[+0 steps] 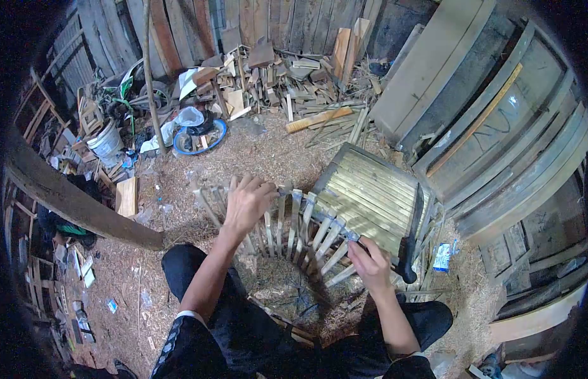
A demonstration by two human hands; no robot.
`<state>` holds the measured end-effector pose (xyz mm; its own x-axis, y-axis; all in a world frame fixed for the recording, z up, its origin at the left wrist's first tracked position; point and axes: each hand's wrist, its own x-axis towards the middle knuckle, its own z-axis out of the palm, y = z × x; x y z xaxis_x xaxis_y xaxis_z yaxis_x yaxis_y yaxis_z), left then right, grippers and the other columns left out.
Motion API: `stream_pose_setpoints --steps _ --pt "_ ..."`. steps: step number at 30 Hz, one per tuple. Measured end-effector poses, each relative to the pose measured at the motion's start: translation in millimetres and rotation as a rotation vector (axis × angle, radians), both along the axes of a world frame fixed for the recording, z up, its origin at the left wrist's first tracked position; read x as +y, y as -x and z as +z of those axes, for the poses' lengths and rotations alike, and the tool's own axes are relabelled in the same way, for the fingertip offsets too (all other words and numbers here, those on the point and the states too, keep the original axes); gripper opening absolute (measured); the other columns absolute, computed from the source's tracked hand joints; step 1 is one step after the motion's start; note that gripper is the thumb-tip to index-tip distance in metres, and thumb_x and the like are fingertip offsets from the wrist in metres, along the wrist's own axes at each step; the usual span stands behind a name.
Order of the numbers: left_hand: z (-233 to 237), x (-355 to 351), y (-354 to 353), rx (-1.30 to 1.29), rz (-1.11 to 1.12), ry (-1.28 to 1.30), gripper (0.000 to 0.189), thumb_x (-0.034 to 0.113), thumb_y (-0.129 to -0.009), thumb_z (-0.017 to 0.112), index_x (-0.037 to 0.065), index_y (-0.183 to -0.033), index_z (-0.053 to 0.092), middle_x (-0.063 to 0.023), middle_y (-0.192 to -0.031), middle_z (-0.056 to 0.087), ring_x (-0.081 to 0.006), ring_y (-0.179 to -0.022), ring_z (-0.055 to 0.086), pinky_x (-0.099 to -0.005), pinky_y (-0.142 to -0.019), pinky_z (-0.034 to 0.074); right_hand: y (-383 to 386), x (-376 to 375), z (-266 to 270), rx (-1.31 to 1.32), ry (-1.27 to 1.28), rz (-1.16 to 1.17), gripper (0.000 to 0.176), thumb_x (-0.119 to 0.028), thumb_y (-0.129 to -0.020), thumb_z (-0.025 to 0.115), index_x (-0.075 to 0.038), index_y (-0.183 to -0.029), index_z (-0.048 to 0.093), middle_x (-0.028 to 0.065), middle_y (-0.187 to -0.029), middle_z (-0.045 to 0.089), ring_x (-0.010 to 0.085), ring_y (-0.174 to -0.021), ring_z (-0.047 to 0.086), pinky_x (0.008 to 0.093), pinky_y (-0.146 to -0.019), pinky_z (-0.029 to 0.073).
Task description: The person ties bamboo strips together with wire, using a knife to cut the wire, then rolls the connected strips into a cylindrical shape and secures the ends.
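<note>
A curved row of pale wooden slats (296, 218) fans out between my knees, the slats' upper ends joined along an arc. My left hand (248, 201) lies over the upper left part of the arc, its fingers bent over the slat tops; whether it grips them is hidden. At the right end of the arc my right hand (369, 260) is closed, thumb and fingers pinched round something small at the slat ends. Right behind the slats sits a slatted wooden panel (369, 189) with a dark frame. A dark-handled tool (407, 252) lies along the panel's right edge, near my right hand.
Scrap wood (268, 79) is heaped at the back wall. A blue-rimmed basin (200, 138) and a white bucket (106, 144) stand back left. A curved beam (85, 205) crosses the left side. Large boards (433, 69) lean at the right. A blue packet (442, 257) lies on the floor.
</note>
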<state>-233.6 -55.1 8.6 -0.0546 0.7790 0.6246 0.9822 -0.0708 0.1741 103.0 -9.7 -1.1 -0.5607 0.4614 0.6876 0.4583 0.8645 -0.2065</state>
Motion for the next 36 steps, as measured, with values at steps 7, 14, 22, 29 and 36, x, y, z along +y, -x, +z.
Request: stream_pose_setpoints --steps 7,14,22,29,36 --pt "19.5 -0.1 -28.0 -0.066 0.262 -0.136 0.012 0.018 -0.081 0.076 0.01 -0.091 0.077 -0.0042 -0.087 0.071 -0.0252 -0.089 0.061 -0.0401 -0.079 0.042 44.4 -13.8 3.4 0.083 0.016 -0.064 0.02 -0.004 -0.078 0.082 -0.001 -0.097 0.075 0.0172 -0.1 0.068 0.03 -0.07 0.07 0.0371 -0.059 0.058" --pt "30.0 -11.6 -1.5 -0.083 0.457 -0.186 0.013 0.018 -0.083 0.075 0.009 -0.091 0.076 -0.0048 -0.091 0.072 -0.0259 -0.089 0.063 -0.0403 -0.08 0.043 109.9 -7.5 3.9 0.082 -0.028 -0.021 0.023 -0.01 -0.085 0.075 -0.003 -0.106 0.071 0.0169 -0.106 0.064 0.0302 -0.063 0.067 0.0382 -0.055 0.055" --pt "-12.7 -10.1 5.7 -0.042 0.53 -0.01 0.03 0.016 -0.087 0.065 0.008 -0.116 0.069 -0.0215 -0.111 0.064 -0.0347 -0.103 0.06 -0.0496 -0.094 0.04 166.0 8.1 -40.8 0.094 0.123 -0.032 0.019 -0.012 -0.088 0.073 -0.007 -0.105 0.07 0.0153 -0.109 0.061 0.0354 -0.071 0.068 0.0439 -0.059 0.057" --pt "-2.5 -39.8 28.8 -0.135 0.509 0.174 0.074 0.012 -0.086 0.065 0.006 -0.153 0.033 -0.0338 -0.139 0.049 -0.043 -0.117 0.055 -0.0518 -0.11 0.035 185.2 -1.0 -25.4 -0.028 0.159 -0.07 0.015 -0.011 -0.092 0.067 -0.009 -0.107 0.064 0.0128 -0.108 0.057 0.0364 -0.072 0.066 0.047 -0.06 0.054" --pt "-8.9 -96.8 71.0 -0.162 0.474 0.206 0.07 0.021 -0.084 0.072 0.005 -0.146 0.044 -0.0161 -0.137 0.056 -0.0439 -0.123 0.053 -0.0606 -0.11 0.032 207.2 -10.9 -33.1 -0.134 0.154 -0.048 0.011 -0.013 -0.096 0.064 -0.007 -0.105 0.065 0.0161 -0.112 0.057 0.0386 -0.074 0.067 0.0488 -0.063 0.055"
